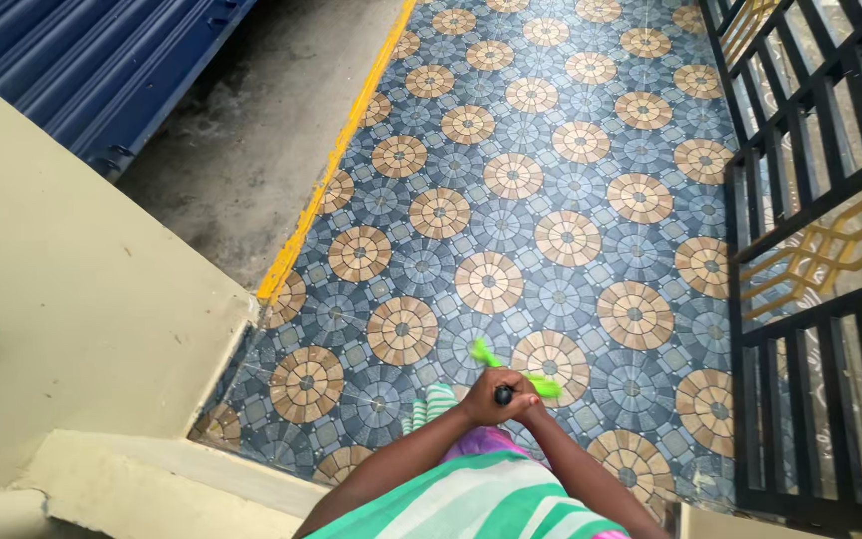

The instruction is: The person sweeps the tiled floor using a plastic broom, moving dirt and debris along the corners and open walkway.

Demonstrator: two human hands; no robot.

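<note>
Currently both hands meet on one dark handle end [503, 395]: left hand [484, 397] and right hand [525, 394] wrapped tight around it, with bright green strips [541, 384] poking out beside the handle. Beyond the handle, patterned tile floor [551, 180] lies open. Black metal gate [820, 260] bounds it right of the handle; yellow edge line [336, 160] and cream wall [72, 299] bound it left.

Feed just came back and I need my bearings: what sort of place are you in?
Probably a house's outdoor entrance or porch: patterned floor tiles with circular motifs, a black metal gate on one side, and a cream low wall beside bare concrete ground.
</note>
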